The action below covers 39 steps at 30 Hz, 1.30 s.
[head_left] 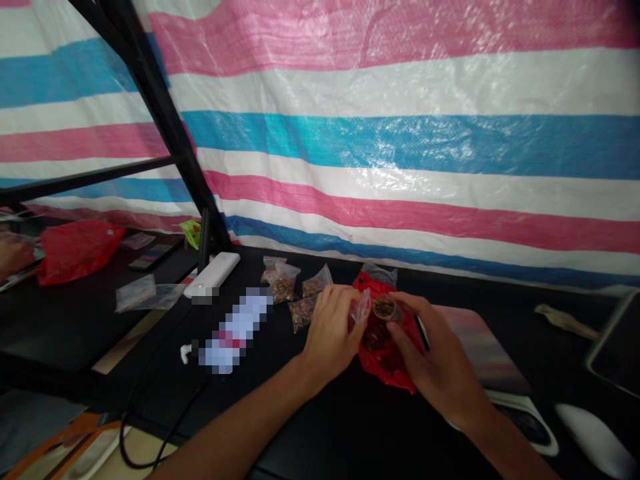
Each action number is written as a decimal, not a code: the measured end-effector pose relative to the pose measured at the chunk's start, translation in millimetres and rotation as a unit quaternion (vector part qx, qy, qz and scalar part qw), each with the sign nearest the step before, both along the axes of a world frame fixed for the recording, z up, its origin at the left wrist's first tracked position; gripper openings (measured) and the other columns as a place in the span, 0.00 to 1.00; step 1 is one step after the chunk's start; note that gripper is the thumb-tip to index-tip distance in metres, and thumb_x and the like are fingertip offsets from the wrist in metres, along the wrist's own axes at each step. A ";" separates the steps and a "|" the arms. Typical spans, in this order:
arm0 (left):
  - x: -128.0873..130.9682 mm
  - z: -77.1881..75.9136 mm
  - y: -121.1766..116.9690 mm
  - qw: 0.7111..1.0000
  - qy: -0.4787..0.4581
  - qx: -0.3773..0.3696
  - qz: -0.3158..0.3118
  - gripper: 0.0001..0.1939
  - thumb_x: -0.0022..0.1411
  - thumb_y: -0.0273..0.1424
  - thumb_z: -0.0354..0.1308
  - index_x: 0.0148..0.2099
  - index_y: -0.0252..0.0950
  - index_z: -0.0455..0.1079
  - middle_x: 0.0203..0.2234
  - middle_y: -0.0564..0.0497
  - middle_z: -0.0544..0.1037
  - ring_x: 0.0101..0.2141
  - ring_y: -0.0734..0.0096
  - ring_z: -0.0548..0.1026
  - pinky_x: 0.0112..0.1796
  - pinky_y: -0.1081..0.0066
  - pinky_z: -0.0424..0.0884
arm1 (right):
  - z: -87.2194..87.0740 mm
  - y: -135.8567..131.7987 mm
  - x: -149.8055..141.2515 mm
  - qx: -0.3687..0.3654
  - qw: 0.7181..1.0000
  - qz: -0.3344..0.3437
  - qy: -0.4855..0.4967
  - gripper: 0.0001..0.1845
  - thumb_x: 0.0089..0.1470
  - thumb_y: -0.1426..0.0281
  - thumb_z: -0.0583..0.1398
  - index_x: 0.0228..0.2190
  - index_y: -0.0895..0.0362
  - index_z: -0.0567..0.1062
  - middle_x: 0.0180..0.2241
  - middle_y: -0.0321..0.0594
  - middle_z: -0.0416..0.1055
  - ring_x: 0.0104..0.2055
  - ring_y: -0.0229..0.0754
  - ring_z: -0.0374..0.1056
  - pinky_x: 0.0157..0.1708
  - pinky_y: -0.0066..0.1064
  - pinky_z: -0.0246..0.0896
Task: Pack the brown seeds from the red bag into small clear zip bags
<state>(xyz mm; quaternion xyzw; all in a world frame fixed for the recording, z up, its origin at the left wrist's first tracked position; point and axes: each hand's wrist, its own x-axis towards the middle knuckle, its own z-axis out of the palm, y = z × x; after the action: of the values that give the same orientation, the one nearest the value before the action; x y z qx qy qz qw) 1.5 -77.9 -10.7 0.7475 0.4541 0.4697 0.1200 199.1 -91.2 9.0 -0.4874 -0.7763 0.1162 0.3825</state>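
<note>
Hands up over the black tabletop, and the left hand was closed on a small clear plastic bag, pinching it near the top, while the right hand gripped a small clear cup holding brown pieces, fingers curled around its side. Bag and cup were touching, right between the two hands, and both were held just above a crumpled red plastic bag lying on the tabletop with dark contents showing through. Just left of the left hand sat a cluster of small zip bags packed with brown dried pieces. Further left lay a white oblong device beside a pixelated object, too obscured to name, and a black cable ran along the near edge. Over to the right, a pink-toned mat lay just beside the right hand, with a white computer mouse near the corner of the view. Behind it all hung a pink, white and blue striped tarp, crossed on the left by a black metal frame, and a second red bag lay on a dark surface beyond it.
</note>
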 end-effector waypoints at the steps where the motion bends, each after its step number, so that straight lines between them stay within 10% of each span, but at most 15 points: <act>1: -0.3 -0.6 -0.1 1.000 0.006 -0.004 -0.013 0.04 0.71 0.30 0.55 0.48 0.39 0.66 0.46 0.44 0.76 0.48 0.57 0.70 0.50 0.60 0.64 | 1.2 -0.7 -0.8 -0.001 1.000 0.020 -0.003 0.18 0.67 0.63 0.57 0.57 0.48 0.69 0.55 0.44 0.74 0.57 0.51 0.71 0.57 0.43 0.66; 26: -1.8 -10.8 2.0 0.992 0.029 -0.081 -0.094 0.27 0.64 0.29 0.66 0.62 0.39 0.63 0.53 0.44 0.74 0.53 0.55 0.70 0.53 0.59 0.67 | -0.7 1.9 -0.1 -0.025 0.994 0.089 -0.051 0.18 0.68 0.64 0.58 0.57 0.48 0.71 0.53 0.44 0.74 0.54 0.48 0.74 0.54 0.41 0.72; 39: 1.8 -7.3 -0.4 0.990 0.094 -0.072 -0.075 0.18 0.65 0.35 0.66 0.54 0.38 0.70 0.44 0.48 0.77 0.48 0.57 0.70 0.47 0.60 0.64 | -5.3 5.3 4.5 -0.022 0.996 0.063 -0.062 0.19 0.66 0.62 0.60 0.56 0.49 0.72 0.51 0.43 0.78 0.49 0.49 0.76 0.50 0.43 0.73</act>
<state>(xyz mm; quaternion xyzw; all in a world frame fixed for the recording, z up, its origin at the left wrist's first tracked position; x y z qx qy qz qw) 3.3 -78.3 -18.0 0.8096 0.4387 0.3531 0.1657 203.6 -85.9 3.7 -0.4518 -0.8250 0.1268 0.3149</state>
